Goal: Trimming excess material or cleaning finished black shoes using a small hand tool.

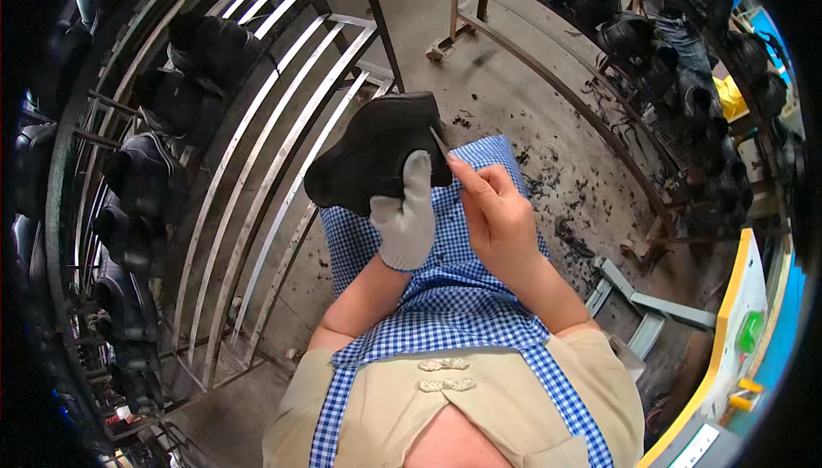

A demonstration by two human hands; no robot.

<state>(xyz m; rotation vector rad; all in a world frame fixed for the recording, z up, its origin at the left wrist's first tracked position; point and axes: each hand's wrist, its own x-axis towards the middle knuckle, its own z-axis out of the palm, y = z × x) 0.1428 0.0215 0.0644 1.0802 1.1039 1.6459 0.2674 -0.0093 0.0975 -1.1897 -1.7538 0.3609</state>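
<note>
A black shoe (364, 147) is held up over my lap, its toe toward the left. My left hand (405, 224), in a pale knitted glove, is closed on the shoe's near side with the thumb laid along it. My bare right hand (503, 218) is closed with the index finger stretched forward. From its fingertip a thin pointed metal blade (439, 140) reaches to the right edge of the shoe; the blade's handle is hidden in the hand. A blue-and-white checked apron (445, 271) covers my lap beneath both hands.
To the left stands a metal rack (265, 160) with slanted bars, with black shoes (141, 172) lined up beyond it. Another rack with black shoes (625, 35) curves along the right. Dark scraps (569, 185) litter the floor. A yellow-edged board (728, 322) stands at lower right.
</note>
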